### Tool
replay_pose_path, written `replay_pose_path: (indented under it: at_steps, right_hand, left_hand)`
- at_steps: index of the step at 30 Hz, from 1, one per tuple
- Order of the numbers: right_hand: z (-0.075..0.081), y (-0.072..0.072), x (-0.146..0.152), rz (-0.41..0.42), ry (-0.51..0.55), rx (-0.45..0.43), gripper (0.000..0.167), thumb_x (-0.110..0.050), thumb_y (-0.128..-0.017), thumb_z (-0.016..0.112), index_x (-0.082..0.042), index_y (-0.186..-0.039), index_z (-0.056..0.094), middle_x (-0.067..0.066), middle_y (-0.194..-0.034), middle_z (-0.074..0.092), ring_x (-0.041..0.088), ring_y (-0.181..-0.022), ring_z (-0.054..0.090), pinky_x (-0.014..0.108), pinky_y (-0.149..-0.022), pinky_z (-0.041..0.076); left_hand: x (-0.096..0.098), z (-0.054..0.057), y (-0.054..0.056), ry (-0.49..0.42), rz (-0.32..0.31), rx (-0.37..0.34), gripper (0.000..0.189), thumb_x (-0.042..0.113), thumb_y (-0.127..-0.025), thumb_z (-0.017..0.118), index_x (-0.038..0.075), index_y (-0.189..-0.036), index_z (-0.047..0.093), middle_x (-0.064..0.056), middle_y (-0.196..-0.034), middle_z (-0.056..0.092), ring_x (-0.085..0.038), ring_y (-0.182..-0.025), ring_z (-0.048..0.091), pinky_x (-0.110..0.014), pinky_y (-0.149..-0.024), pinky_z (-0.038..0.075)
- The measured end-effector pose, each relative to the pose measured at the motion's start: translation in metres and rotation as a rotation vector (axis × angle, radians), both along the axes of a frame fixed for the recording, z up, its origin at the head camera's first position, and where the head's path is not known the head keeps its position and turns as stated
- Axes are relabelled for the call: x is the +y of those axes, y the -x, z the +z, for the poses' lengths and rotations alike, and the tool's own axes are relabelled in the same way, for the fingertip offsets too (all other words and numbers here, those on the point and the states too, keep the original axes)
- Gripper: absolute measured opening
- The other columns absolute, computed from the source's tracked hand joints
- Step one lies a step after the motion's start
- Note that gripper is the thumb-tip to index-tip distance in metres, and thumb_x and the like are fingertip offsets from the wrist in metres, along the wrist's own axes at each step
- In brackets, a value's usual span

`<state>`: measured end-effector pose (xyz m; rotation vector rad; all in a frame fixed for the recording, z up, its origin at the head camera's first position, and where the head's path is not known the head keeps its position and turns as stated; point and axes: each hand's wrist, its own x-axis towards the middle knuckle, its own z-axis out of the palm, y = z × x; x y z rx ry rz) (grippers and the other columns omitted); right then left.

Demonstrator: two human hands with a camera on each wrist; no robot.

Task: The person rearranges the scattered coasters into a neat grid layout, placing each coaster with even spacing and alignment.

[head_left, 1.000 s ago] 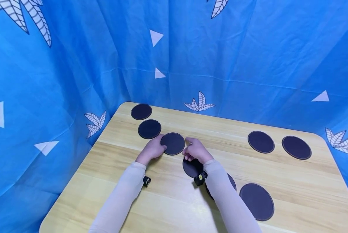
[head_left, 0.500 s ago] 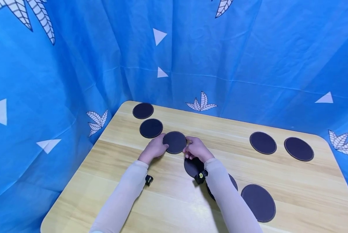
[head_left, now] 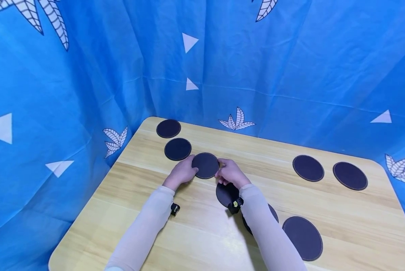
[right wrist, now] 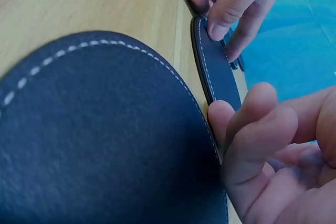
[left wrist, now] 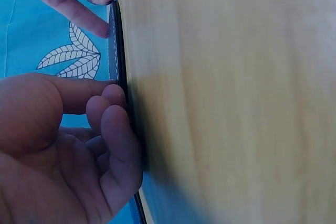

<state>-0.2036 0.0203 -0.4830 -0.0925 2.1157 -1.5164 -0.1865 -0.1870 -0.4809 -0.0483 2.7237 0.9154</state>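
Note:
In the head view, a round dark leather coaster (head_left: pixel 206 165) with stitching round its rim lies between the two hands. My left hand (head_left: pixel 182 172) grips its left edge; the right wrist view shows that hand's thumb (right wrist: pixel 216 31) on its top, near the rim. At the right edge, my right hand (head_left: pixel 232 173) holds it between index finger and thumb, the other fingers curled in. Seen from the left wrist, the coaster (left wrist: pixel 113 51) is edge-on, close to the wood. Just below my right hand lies another coaster (head_left: pixel 226 194), partly covered by that hand and wrist.
Beyond my left hand lie two coasters, a nearer one (head_left: pixel 178 149) and a farther one (head_left: pixel 168 128). Two more, one (head_left: pixel 308 168) beside the other (head_left: pixel 350 175), sit back right. My right forearm partly hides a coaster (head_left: pixel 273 212), near another (head_left: pixel 302 238). A blue curtain (head_left: pixel 273 56) backs the wooden table (head_left: pixel 121 210).
The right hand's fingers have come in against the coaster's right edge, where a small gap showed before. The left hand keeps its place. The whole head view has shifted slightly.

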Motion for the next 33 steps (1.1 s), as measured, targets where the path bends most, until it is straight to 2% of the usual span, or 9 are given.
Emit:
replay_pose_path:
  at_steps: [6,10,13,15,16,19,24,28,33]
  right_hand:
    - [0.005,0.006,0.003,-0.021,-0.070,0.053,0.069,0.009,-0.087,0.054,0.000,-0.154,0.038,0.015,-0.080,0.068,0.019,-0.050,0.053,0.028,-0.045,0.042]
    - [0.012,0.013,0.005,-0.020,-0.085,0.077,0.062,0.004,-0.092,0.051,-0.002,-0.153,0.041,0.016,-0.077,0.064,0.019,-0.050,0.048,0.028,-0.045,0.039]
    - [0.018,0.021,0.006,-0.010,-0.085,0.087,0.055,0.000,-0.095,0.049,-0.002,-0.150,0.045,0.013,-0.072,0.058,0.018,-0.047,0.042,0.028,-0.044,0.034]
    - [0.021,0.027,0.007,0.004,-0.098,0.098,0.051,-0.003,-0.096,0.050,-0.002,-0.147,0.048,0.010,-0.068,0.053,0.017,-0.047,0.041,0.027,-0.044,0.033]
    - [0.023,0.030,0.007,0.012,-0.108,0.106,0.049,-0.004,-0.097,0.050,-0.002,-0.146,0.049,0.008,-0.067,0.052,0.017,-0.046,0.041,0.028,-0.044,0.033]
    - [0.030,0.041,0.007,0.043,-0.130,0.132,0.046,-0.006,-0.098,0.051,0.000,-0.144,0.050,0.004,-0.061,0.050,0.017,-0.045,0.041,0.027,-0.043,0.033]
    - [0.037,0.059,-0.001,0.086,-0.133,0.176,0.045,-0.009,-0.101,0.053,0.003,-0.144,0.048,0.001,-0.054,0.043,0.014,-0.042,0.036,0.026,-0.043,0.031]
    - [0.039,0.065,-0.012,0.106,-0.172,0.216,0.043,-0.010,-0.101,0.054,0.002,-0.142,0.052,0.005,-0.058,0.051,0.017,-0.045,0.045,0.026,-0.046,0.036]
    - [0.035,0.069,-0.025,0.134,-0.220,0.228,0.043,-0.014,-0.102,0.056,0.001,-0.142,0.054,0.020,-0.079,0.067,0.018,-0.049,0.054,0.025,-0.049,0.042]
  left_hand:
    - [-0.004,0.000,0.002,-0.021,-0.018,-0.021,0.070,0.026,-0.102,0.059,0.005,-0.160,0.026,-0.019,-0.152,0.044,-0.031,-0.117,0.058,-0.045,-0.106,0.040]
    - [-0.012,0.005,0.003,-0.055,-0.024,-0.015,0.073,0.029,-0.102,0.058,0.007,-0.161,0.021,-0.018,-0.154,0.042,-0.033,-0.110,0.062,-0.047,-0.104,0.041]
    - [-0.023,0.010,0.007,-0.075,-0.012,0.028,0.071,0.030,-0.103,0.058,0.009,-0.161,0.023,-0.018,-0.145,0.052,-0.033,-0.111,0.062,-0.050,-0.105,0.041]
    - [-0.033,0.013,0.012,-0.083,-0.007,0.053,0.070,0.029,-0.103,0.057,0.009,-0.161,0.024,-0.019,-0.128,0.064,-0.034,-0.110,0.061,-0.052,-0.107,0.039]
    - [-0.039,0.015,0.015,-0.081,0.000,0.064,0.069,0.029,-0.103,0.057,0.010,-0.161,0.025,-0.021,-0.117,0.067,-0.035,-0.109,0.061,-0.052,-0.108,0.038]
    - [-0.058,0.018,0.027,-0.069,0.016,0.104,0.064,0.027,-0.104,0.055,0.007,-0.159,0.029,-0.020,-0.105,0.067,-0.038,-0.107,0.061,-0.053,-0.110,0.036]
    - [-0.089,0.023,0.054,-0.045,0.058,0.168,0.057,0.021,-0.104,0.053,0.001,-0.154,0.037,-0.024,-0.131,0.061,-0.040,-0.120,0.056,-0.053,-0.109,0.037]
    - [-0.112,0.025,0.076,-0.006,0.090,0.188,0.053,0.018,-0.103,0.050,-0.004,-0.150,0.040,-0.027,-0.144,0.049,-0.043,-0.132,0.047,-0.053,-0.111,0.034]
    - [-0.136,0.020,0.099,0.028,0.168,0.119,0.054,0.019,-0.103,0.047,-0.009,-0.149,0.039,-0.029,-0.150,0.042,-0.046,-0.137,0.039,-0.053,-0.112,0.031]
